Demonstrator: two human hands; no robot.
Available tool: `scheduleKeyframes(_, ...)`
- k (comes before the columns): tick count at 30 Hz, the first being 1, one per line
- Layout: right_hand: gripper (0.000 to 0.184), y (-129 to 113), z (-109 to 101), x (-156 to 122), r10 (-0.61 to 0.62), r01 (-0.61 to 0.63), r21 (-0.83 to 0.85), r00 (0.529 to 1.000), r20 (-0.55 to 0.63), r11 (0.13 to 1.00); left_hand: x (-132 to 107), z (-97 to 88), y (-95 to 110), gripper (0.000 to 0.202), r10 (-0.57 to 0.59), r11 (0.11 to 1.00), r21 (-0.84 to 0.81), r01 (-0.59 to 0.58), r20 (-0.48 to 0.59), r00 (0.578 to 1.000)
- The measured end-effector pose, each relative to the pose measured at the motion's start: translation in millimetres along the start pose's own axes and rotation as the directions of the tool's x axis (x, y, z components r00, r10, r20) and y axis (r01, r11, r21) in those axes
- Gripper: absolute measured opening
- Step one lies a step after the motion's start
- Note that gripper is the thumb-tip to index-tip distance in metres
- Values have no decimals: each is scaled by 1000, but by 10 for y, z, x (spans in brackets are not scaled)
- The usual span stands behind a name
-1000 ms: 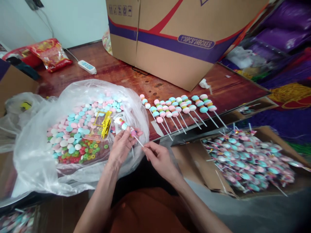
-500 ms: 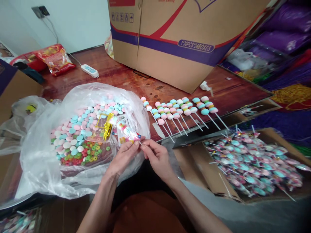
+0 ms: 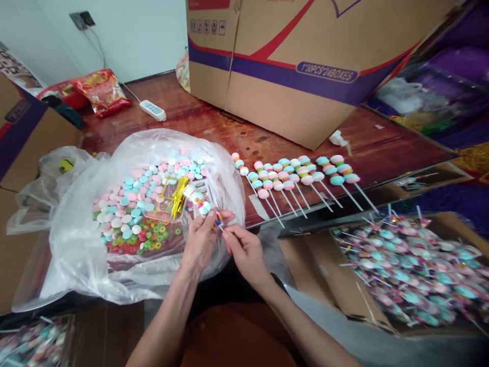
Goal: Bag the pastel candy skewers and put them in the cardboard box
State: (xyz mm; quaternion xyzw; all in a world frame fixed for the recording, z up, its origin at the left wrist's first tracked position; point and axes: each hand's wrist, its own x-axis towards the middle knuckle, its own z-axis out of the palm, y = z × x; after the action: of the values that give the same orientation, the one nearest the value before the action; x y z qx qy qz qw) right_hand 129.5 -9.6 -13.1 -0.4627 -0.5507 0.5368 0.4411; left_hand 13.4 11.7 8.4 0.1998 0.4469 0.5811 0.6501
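Note:
A candy skewer in a clear printed wrapper (image 3: 201,202) is held in front of me, its candy end pointing up and left. My left hand (image 3: 201,237) is closed around the wrapper's lower part. My right hand (image 3: 241,247) pinches the stick end just below, its fingertips close to the left ones. Behind them, gold twist ties (image 3: 179,198) lie in a clear plastic tray (image 3: 158,211). Pastel candies (image 3: 126,206) and ring-shaped gummies (image 3: 147,235) are spread on a clear plastic bag (image 3: 87,275). To the right, several unwrapped candy skewers (image 3: 305,173) lie in a row.
A large cardboard box (image 3: 282,97) stands at the back of the wooden table (image 3: 179,117). Lower right, an open carton (image 3: 344,285) holds many wrapped skewers (image 3: 416,270). A white power strip (image 3: 153,109) and a red snack packet (image 3: 103,92) lie at the back left.
My left hand has slid up around the wrapped skewer, now covering more of the wrapper, while my right hand stays at the stick. The whole view has shifted slightly left.

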Motion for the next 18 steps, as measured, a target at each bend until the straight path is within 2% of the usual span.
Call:
scheduleKeyframes(5, 29, -48, 64, 56, 18, -19, 13, 999, 29, 1000, -46, -1, -3, 28, 78, 996, 37, -76, -31, 997)
scheduleKeyframes(8, 23, -77, 116, 129, 49, -50, 11, 996, 79, 999, -62, -28, 9, 26, 130, 991, 37, -127, -75, 989)
scheduleKeyframes(10, 22, -104, 186, 201, 82, -89, 71, 992, 99, 993, -86, -56, 42, 26, 167, 985, 49, -163, -77, 983)
scheduleKeyframes(12, 29, -146, 283, 274, 155, -178, 190, 979, 133, 965, -135, -105, 120, 29, 171, 984, 48, -169, -35, 985)
scheduleKeyframes(14, 36, -214, 384, 336, 234, -295, 284, 944, 231, 912, -205, -190, 240, 31, 149, 989, 10, -149, 31, 988)
scheduleKeyframes(16, 38, -315, 469, 394, 248, -357, 247, 890, 383, 901, -277, -317, 369, 28, 140, 989, -55, -136, 77, 987)
scheduleKeyframes(17, 38, -375, 506, 430, 223, -327, 154, 856, 467, 932, -304, -392, 423, 23, 156, 985, -88, -149, 74, 985)
scheduleKeyframes(18, 38, -437, 543, 475, 195, -237, 12, 823, 534, 971, -322, -469, 465, 19, 190, 976, -115, -184, 46, 981)
